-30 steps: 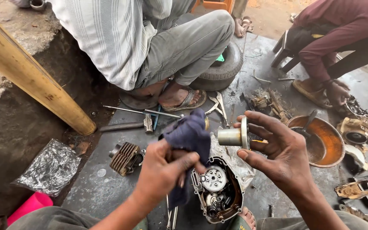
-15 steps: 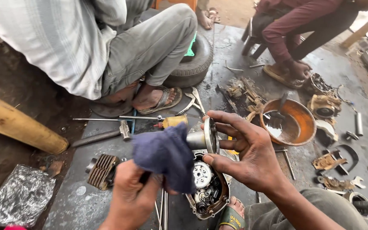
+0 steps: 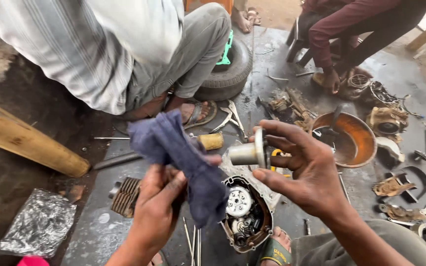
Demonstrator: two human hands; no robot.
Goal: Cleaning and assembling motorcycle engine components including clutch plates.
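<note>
My left hand (image 3: 158, 209) grips a dark blue rag (image 3: 176, 152), which hangs just left of the part in my other hand. My right hand (image 3: 301, 167) holds a small metal cylinder with a round flange (image 3: 248, 152), its barrel pointing left toward the rag. Below both hands an open engine casing (image 3: 245, 212) with a toothed clutch hub and gears inside lies on the oily metal floor sheet (image 3: 99, 231), between my feet.
A person in a striped shirt squats at the top left beside a small tyre (image 3: 230, 74). Another person in dark red sits top right. An orange pan (image 3: 351, 140), a finned cylinder (image 3: 124, 194), a wooden beam (image 3: 20, 140), foil (image 3: 38, 224) and scattered tools lie around.
My view has shifted down and closer. My left hand has lifted the rag higher, next to the flanged cylinder, which my right hand keeps holding.
</note>
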